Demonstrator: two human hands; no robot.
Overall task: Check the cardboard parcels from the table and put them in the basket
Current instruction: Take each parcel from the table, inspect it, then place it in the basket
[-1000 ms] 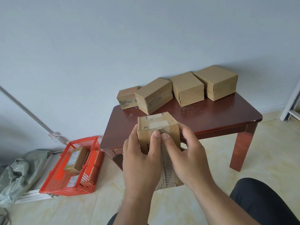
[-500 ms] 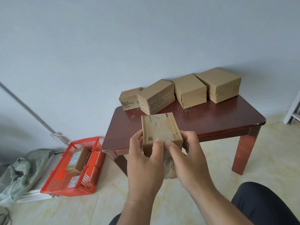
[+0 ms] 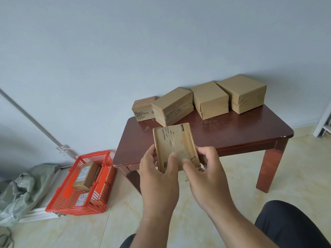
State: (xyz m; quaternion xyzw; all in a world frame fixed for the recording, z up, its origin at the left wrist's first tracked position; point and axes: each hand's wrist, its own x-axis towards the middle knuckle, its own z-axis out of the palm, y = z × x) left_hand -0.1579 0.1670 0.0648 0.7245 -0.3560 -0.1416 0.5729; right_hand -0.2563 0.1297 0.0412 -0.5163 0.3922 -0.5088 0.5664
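1. Holding a small brown cardboard parcel [image 3: 176,147] in front of the body, both hands grasp its lower end; the left hand [image 3: 158,173] wraps the left edge with its thumb laid on the near face, and the right hand [image 3: 206,173] clasps the right edge, its thumb pressed beside the left one.
2. That parcel is tilted, its broad face turned up toward the camera, showing torn dark patches and strips of clear tape; it hangs in the air over the near edge of the table, touching nothing but the fingers.
3. A dark trouser knee [image 3: 290,224] fills the lower right corner, above a pale yellowish tiled floor [image 3: 179,230].
4. To the left, on the floor beside the table, sits an orange plastic lattice basket [image 3: 62,199]; inside it lie a brown labelled carton [image 3: 86,174] and a second labelled carton [image 3: 82,199], the first resting higher than the second.
5. Left of the basket slumps a grey-green crumpled sack [image 3: 23,187].
6. Beyond the hands stands a low dark red-brown wooden table [image 3: 232,129].
7. Along its far edge, against the pale blue-grey wall [image 3: 161,42], four parcels form a row: a small taped printed box [image 3: 142,109] on the left, then a long taped brown box [image 3: 172,106], a plain brown box [image 3: 210,99], and a large plain brown box [image 3: 242,93] on the right.
8. Neighbouring boxes stand just beside each other.
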